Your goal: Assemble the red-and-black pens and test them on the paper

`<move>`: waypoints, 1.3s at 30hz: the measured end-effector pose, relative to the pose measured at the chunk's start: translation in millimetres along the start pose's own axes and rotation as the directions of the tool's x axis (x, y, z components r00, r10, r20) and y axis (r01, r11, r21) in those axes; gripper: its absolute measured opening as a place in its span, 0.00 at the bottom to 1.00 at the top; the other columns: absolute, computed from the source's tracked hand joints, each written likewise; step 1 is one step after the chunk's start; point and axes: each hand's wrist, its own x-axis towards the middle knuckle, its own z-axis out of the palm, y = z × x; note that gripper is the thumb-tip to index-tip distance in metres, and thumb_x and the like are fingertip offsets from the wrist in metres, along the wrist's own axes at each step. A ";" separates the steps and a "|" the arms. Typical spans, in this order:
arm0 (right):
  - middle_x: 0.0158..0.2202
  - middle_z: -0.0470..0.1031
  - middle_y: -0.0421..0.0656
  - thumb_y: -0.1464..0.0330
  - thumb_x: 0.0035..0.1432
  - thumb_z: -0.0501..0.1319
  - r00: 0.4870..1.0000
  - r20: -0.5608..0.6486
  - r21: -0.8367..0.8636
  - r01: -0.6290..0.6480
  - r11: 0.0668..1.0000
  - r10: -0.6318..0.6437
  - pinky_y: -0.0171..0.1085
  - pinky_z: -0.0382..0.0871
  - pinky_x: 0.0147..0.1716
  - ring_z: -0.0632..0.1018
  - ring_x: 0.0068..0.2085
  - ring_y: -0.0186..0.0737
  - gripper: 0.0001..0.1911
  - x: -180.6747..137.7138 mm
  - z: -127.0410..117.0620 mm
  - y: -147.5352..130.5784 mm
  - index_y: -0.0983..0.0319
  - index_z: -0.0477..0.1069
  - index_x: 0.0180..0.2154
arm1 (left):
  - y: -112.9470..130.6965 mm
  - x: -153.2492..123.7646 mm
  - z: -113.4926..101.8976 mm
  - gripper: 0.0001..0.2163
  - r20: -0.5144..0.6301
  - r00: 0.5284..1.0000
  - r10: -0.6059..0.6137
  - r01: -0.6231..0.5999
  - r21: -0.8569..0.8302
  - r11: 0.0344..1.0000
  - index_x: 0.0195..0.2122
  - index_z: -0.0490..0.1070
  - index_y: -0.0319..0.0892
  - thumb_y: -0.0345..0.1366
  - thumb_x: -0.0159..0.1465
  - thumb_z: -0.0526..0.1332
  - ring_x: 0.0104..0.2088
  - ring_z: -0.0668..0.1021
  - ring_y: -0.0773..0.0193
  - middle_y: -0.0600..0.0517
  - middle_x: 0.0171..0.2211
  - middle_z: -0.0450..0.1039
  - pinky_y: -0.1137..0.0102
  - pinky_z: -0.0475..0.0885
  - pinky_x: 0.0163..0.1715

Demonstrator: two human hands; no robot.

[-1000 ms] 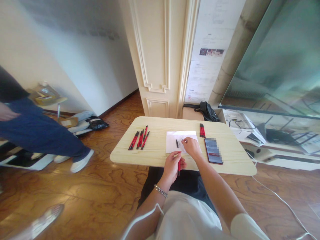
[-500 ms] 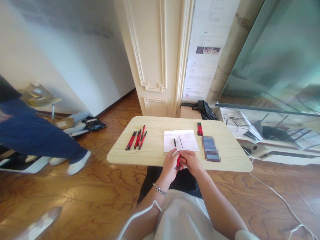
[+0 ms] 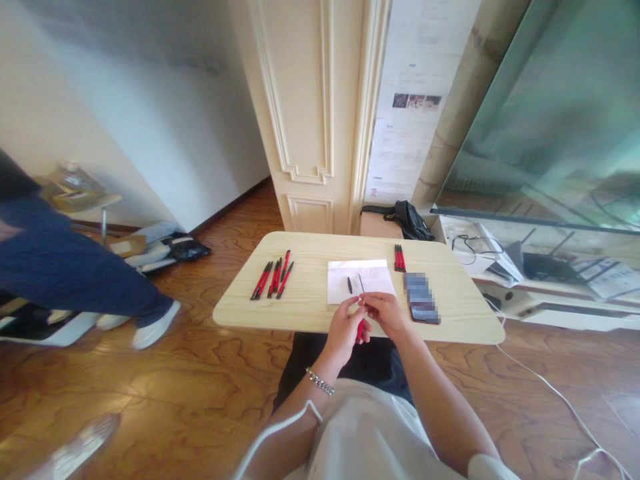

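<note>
My left hand is closed round a red pen barrel at the near edge of the pale wooden table. My right hand meets it from the right, fingers pinched at the top of the same barrel. Just beyond my hands lies a white sheet of paper with a small black pen part and a thin dark refill on it. Several red and black pens lie on the table's left side. A small bundle of red pens lies at the back right.
A phone lies right of the paper. Another person's leg in blue trousers and a white shoe are at the left on the wooden floor. A black bag sits behind the table. A white cable runs over the floor at right.
My right hand left the paper and came back to the pen in my left hand. Both hands now sit a little higher at the table edge.
</note>
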 end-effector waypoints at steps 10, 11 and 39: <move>0.29 0.78 0.44 0.66 0.52 0.59 0.943 -0.108 -0.886 0.052 0.461 -0.315 0.34 0.63 0.31 0.76 0.32 0.39 0.10 72.6 -26.1 -13.4 0.63 0.77 0.29 | -6.8 7.3 -8.0 0.22 -0.038 0.999 -0.026 0.025 -0.028 0.999 0.47 0.68 0.37 0.48 0.57 0.62 0.18 0.76 0.65 0.49 0.23 0.75 0.76 0.64 0.15; 0.30 0.79 0.45 0.66 0.53 0.58 0.942 -0.091 -0.920 0.044 0.390 -0.322 0.34 0.62 0.32 0.76 0.32 0.40 0.11 73.4 -24.2 -11.9 0.63 0.78 0.29 | -6.7 7.9 -8.2 0.22 -0.043 0.999 -0.030 0.028 -0.048 0.998 0.46 0.67 0.37 0.48 0.57 0.62 0.18 0.76 0.65 0.50 0.23 0.75 0.75 0.65 0.16; 0.25 0.75 0.39 0.59 0.53 0.62 0.954 0.003 -0.575 0.247 0.780 -0.299 0.33 0.65 0.26 0.74 0.25 0.34 0.11 -24.1 8.5 0.5 0.61 0.68 0.31 | -1.6 19.7 -3.8 0.20 -0.210 0.937 0.279 -0.286 -0.002 0.958 0.45 0.70 0.38 0.44 0.54 0.67 0.36 0.81 0.57 0.44 0.34 0.79 0.66 0.74 0.36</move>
